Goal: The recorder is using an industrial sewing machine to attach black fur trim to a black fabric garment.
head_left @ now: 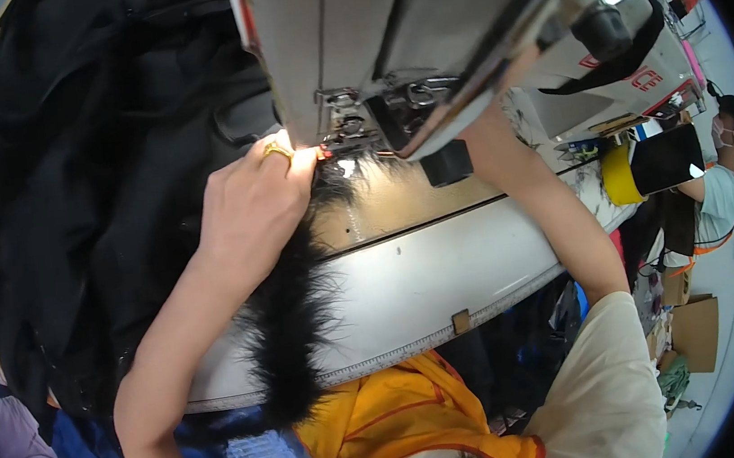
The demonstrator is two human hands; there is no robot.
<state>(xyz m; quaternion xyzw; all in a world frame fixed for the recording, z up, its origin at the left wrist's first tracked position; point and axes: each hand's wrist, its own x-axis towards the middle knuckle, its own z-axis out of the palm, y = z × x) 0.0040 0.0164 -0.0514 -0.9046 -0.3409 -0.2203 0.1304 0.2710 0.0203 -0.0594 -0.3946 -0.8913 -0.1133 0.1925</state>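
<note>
My left hand (pixel 255 196), with a gold ring on a finger, is at the lit sewing spot of the sewing machine (pixel 363 39). Its fingers are closed on the edge of a black garment (pixel 98 169), close by the needle area. A strip of black fur trim (pixel 292 328) runs from under that hand toward me and hangs over the table's front edge. Behind the machine head is my right hand (pixel 492 147), its fingers hidden by the machine, so what it touches cannot be seen. Some fur tufts show under the machine between both hands.
The white sewing table (pixel 410 287) has a measuring tape along its curved front edge. A yellow roll (pixel 621 175) and a dark object stand at its right. Beyond are a cardboard box (pixel 696 332) and another person (pixel 717 198). A purple sleeve (pixel 15 441) shows at the lower left.
</note>
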